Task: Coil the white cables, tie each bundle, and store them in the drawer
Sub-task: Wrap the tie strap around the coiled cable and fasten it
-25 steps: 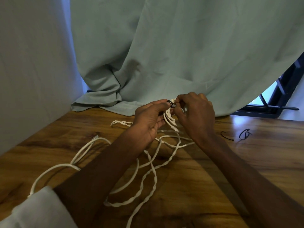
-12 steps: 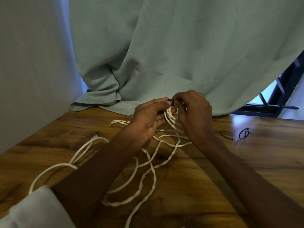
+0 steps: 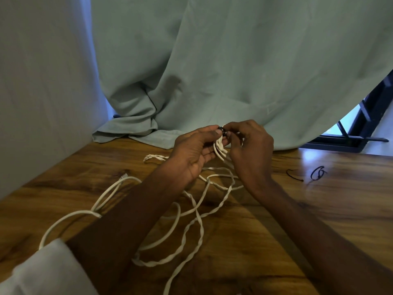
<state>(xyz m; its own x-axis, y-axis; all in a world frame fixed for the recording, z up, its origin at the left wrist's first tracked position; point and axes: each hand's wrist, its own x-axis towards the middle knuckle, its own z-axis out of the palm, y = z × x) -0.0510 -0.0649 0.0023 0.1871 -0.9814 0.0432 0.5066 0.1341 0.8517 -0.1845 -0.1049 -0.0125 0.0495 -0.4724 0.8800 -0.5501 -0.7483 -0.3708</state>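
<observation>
- Lying at the far left, a pale wall (image 3: 42, 92) rises from the edge of the wooden table (image 3: 319, 220), and a white sleeve (image 3: 42, 271) covers the left forearm at the bottom corner.
- Loose white cables (image 3: 191, 235) sprawl over the left and middle of the table: smooth loops pass under the left forearm, a twisted pair runs toward the near edge, and a short twisted end (image 3: 156, 157) lies just left of the hands.
- The left hand (image 3: 191, 154) is raised above the table, palm turned inward, thumb and forefinger pinched at the top of a small bunch of cable strands (image 3: 219, 146); the other fingers curl loosely beneath.
- A small dark tie (image 3: 222, 131) sits at the top of that bunch, between the two hands' fingertips; whether it is wound fully round the strands cannot be told.
- The right hand (image 3: 251, 150) faces the left one, fingers curled, thumb and forefinger nipping the same tie and bunch from the other side.
- From the bunch the strands hang down to the table between the wrists.
- Behind the hands a pale green curtain (image 3: 212, 71) drapes onto the table's far edge.
- To the right, well apart from the hands, two black ties lie on the wood: one an open curve (image 3: 294, 175), one looped (image 3: 318, 173).
- At the far right a dark window frame (image 3: 361, 133) shows past the curtain.
</observation>
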